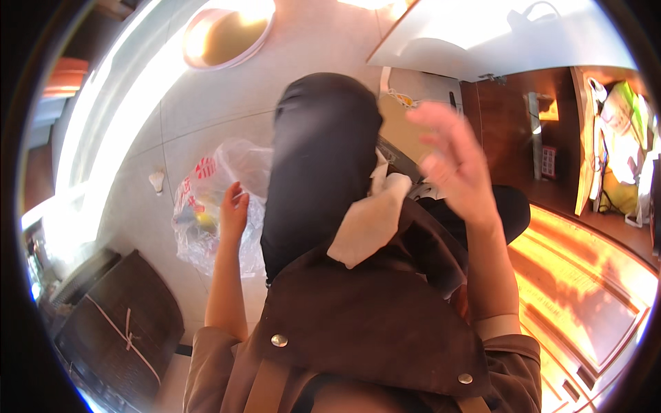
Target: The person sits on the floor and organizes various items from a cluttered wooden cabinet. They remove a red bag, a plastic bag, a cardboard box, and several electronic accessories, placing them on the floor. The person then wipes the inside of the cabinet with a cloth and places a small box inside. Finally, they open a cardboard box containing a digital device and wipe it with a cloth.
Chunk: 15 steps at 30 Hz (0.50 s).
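Observation:
My left hand (235, 210) is over a clear plastic bag (190, 245) with red printing, which lies on the floor beside my knee. Its fingers are loosely bent, and nothing shows in them; whether they touch the bag is unclear. My right hand (454, 162), blurred, is raised with fingers apart and holds nothing. It is in front of an open wooden cabinet (508, 129). A beige cloth (369, 224) lies across my lap on the brown apron (372, 320). Partly hidden behind my knee is a cardboard-coloured flat piece (405, 126).
The cabinet's pale door (449, 46) stands open at upper right. Bags and other items (619, 155) fill a compartment. A round bucket (230, 38) stands ahead, and a shuttlecock (157, 183) lies on the tiles. At lower left is a dark object tied with string (124, 325).

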### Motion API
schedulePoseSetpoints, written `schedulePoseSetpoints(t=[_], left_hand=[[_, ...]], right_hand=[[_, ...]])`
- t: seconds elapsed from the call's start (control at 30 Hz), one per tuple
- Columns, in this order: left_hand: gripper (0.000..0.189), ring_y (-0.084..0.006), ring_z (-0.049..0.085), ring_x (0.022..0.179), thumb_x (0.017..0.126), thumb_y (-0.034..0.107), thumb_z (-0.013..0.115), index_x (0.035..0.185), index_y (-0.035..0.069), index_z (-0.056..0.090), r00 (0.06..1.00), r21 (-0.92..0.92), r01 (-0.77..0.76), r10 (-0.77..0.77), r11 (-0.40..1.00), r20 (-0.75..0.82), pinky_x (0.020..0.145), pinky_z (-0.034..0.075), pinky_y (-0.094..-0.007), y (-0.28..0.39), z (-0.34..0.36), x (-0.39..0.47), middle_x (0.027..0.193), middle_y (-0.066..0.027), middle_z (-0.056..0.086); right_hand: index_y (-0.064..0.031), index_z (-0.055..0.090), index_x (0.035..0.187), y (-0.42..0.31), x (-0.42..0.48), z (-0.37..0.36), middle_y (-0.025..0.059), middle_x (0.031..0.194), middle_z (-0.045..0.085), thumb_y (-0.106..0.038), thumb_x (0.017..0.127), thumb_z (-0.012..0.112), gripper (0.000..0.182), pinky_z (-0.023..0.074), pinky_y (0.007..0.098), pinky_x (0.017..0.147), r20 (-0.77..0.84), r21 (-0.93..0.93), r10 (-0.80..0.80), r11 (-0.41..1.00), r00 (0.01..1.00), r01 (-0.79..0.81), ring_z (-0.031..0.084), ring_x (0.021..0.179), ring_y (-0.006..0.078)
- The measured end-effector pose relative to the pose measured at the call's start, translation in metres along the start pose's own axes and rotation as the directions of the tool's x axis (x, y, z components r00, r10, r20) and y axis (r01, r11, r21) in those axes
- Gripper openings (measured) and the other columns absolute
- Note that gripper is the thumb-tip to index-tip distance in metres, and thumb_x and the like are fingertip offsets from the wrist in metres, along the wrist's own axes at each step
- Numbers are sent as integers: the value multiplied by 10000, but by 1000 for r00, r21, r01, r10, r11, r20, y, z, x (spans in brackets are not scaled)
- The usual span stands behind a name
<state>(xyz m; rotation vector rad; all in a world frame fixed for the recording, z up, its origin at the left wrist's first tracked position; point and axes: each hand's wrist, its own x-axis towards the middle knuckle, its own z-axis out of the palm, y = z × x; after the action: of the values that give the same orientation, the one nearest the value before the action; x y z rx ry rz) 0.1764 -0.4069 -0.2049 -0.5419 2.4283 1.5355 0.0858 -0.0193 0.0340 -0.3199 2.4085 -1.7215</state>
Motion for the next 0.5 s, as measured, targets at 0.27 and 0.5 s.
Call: schedulePoseSetpoints(t=[0.27,0.5], left_hand=[[252,-158,525,975,919,123,436,1130,2,502,846,98,-435,444,895,-296,866,415,-280,264,-18,27,1077,-83,556],[602,-332,353,1209,683,155,695,1220,87,433,655,177,-679,480,712,584,932,374,-400,295,176,1,1302,-193,354]], right_hand=[[-18,579,957,104,-116,64,1,891,574,-205,854,557,215,403,216,766,437,548,483,526,759,-651,500,833,78],[-5,604,841,126,-99,75,130,825,598,-182,825,498,208,439,351,725,143,79,429,893,892,-442,567,804,259]])
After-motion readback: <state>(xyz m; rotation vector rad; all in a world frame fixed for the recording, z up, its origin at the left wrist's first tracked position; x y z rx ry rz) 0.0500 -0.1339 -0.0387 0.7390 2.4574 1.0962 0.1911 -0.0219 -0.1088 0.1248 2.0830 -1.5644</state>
